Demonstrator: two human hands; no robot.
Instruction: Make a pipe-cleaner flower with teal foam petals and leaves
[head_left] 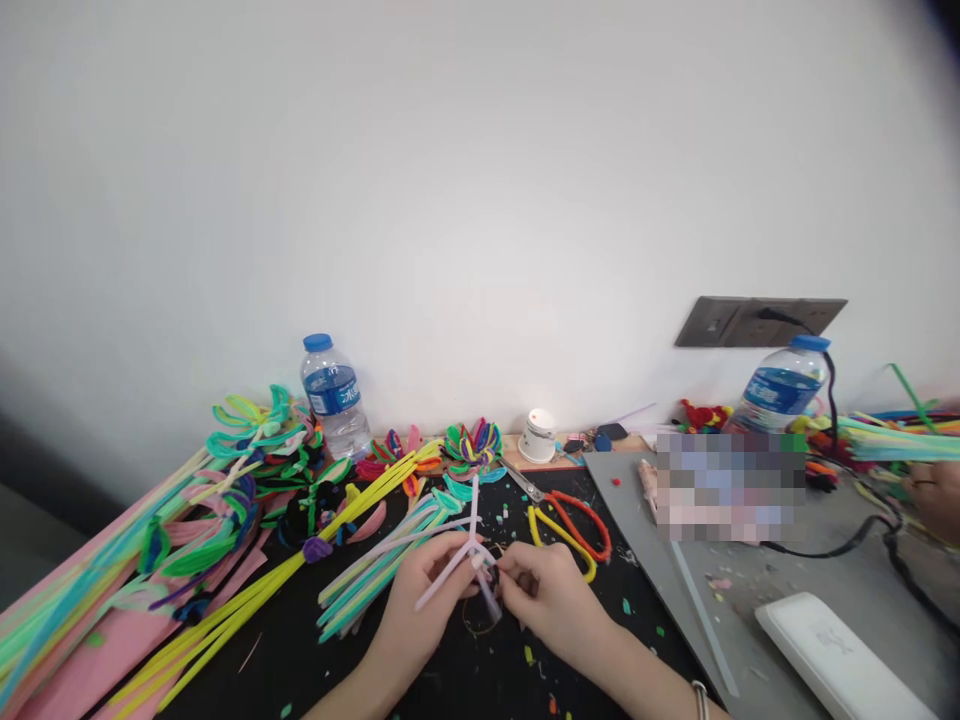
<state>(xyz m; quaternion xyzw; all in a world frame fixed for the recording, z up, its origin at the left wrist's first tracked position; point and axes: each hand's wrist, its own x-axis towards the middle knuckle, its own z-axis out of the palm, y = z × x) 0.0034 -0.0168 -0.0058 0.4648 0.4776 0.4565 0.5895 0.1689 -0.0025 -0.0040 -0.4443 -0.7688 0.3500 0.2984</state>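
Near the bottom centre, my left hand (425,598) is closed on a pale lilac pipe-cleaner piece (475,520) whose arms spread up, down-left and down-right. My right hand (551,595) meets it from the right, thumb and fingertips pinched at the piece's centre; what exactly sits between those fingertips is too small to tell. A thin loop hangs below the fingers. Left of my left hand lies a bundle of pastel pipe cleaners (375,575). Scissors with red and yellow handles (592,520) rest just beyond my right hand.
Yellow pipe cleaners (247,615) and colourful pipe-cleaner flowers (199,540) fill the left. Along the wall stand a water bottle (335,395) and a white cup (538,436). Rightward are another bottle (778,385), a white case (840,655), black cables and a person's hand (937,495).
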